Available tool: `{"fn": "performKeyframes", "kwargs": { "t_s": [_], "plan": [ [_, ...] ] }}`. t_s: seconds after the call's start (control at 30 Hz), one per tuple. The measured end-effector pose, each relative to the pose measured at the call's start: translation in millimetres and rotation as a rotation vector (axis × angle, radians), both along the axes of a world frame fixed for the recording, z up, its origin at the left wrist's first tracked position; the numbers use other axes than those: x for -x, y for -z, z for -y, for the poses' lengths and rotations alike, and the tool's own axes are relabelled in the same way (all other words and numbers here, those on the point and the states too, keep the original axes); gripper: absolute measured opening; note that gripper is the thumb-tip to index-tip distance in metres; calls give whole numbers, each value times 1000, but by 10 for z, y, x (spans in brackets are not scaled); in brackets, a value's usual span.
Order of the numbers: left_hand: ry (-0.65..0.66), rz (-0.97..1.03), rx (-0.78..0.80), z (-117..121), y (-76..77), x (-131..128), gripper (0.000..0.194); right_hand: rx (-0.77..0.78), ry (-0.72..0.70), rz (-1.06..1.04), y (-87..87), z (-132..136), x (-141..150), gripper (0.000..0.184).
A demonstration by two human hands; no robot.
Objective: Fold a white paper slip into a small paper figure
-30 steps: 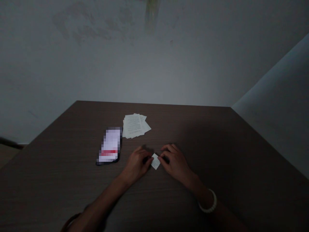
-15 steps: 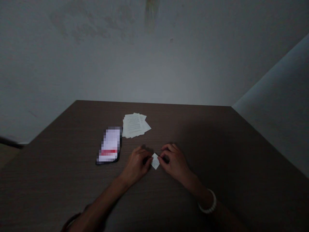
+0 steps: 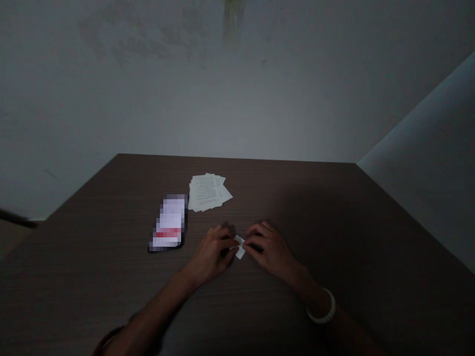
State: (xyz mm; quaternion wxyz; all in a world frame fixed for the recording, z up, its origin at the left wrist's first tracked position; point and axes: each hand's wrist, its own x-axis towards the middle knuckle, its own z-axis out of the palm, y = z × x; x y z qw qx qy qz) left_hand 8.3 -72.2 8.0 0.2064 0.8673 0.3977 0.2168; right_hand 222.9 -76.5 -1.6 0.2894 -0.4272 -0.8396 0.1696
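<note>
A small white piece of paper [image 3: 239, 246] sits on the dark wooden table [image 3: 334, 237], pinched between both my hands. My left hand [image 3: 213, 251] grips its left side with curled fingers. My right hand [image 3: 267, 248], with a white bracelet at the wrist, grips its right side. The paper looks folded and narrow, and my fingertips hide part of it.
A loose stack of white printed sheets [image 3: 208, 192] lies farther back on the table. A phone with a lit screen [image 3: 168, 224] lies to the left of my hands. A grey wall stands behind the table's far edge.
The paper between my fingers has become narrower and more folded. My hands have drawn slightly closer together over it.
</note>
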Motion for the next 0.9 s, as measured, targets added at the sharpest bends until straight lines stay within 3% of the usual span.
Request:
{"fn": "performKeyframes", "kwargs": {
  "t_s": [0.9],
  "plan": [
    [-14,-47,-7,-33,2,44,11,37,5,81,-97,43,-33,7]
  ]
}}
